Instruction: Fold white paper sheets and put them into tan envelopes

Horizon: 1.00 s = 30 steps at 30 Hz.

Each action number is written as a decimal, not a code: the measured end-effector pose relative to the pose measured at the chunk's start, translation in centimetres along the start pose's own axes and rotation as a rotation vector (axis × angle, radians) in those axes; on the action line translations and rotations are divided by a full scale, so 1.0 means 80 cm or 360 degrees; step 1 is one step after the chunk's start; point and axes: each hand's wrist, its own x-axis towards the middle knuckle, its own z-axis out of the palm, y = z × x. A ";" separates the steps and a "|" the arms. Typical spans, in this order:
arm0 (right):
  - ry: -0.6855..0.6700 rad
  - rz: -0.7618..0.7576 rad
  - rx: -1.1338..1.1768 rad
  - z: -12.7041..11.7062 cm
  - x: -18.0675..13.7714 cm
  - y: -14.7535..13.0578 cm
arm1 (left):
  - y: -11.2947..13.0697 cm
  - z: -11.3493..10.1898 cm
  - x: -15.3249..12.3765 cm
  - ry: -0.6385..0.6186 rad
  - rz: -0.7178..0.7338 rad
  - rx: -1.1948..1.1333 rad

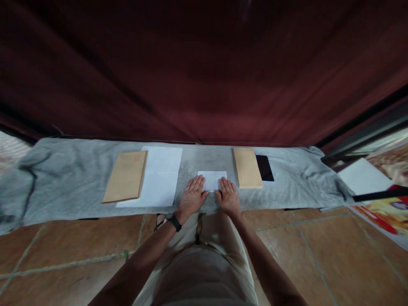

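Observation:
A small white folded-looking paper (213, 180) lies flat on the grey cloth in front of me. My left hand (192, 196) rests palm down on its left side, fingers stretched out. On the right side, my right hand (228, 197) lies flat in the same way, covering that edge. Left of my hands, larger white sheets (162, 178) with a crease lie partly under a brown envelope (126, 176). Just right of my right hand is a stack of brown envelopes or a brown pad (247, 168); I cannot tell which.
A dark-screened phone (264, 167) lies beside the brown stack. The grey cloth (296, 174) covers a long narrow surface, with a dark red curtain (204, 93) rising behind it. At the far right are a white sheet (365, 176) and a colourful printed box or poster (387, 214).

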 end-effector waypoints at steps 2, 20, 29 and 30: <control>-0.0011 -0.0013 0.0009 -0.004 -0.002 0.007 | -0.005 -0.003 0.003 -0.0068 0.0046 0.0005; -0.0026 -0.0015 0.0094 -0.023 0.008 0.005 | 0.036 -0.037 0.020 -0.0244 0.0253 0.0106; 0.0250 0.0274 0.0740 -0.077 0.055 0.018 | -0.006 -0.086 0.049 0.0242 -0.0269 -0.0909; 0.0261 0.0312 0.0805 -0.079 0.062 0.019 | -0.011 -0.085 0.053 0.0252 -0.0386 -0.1114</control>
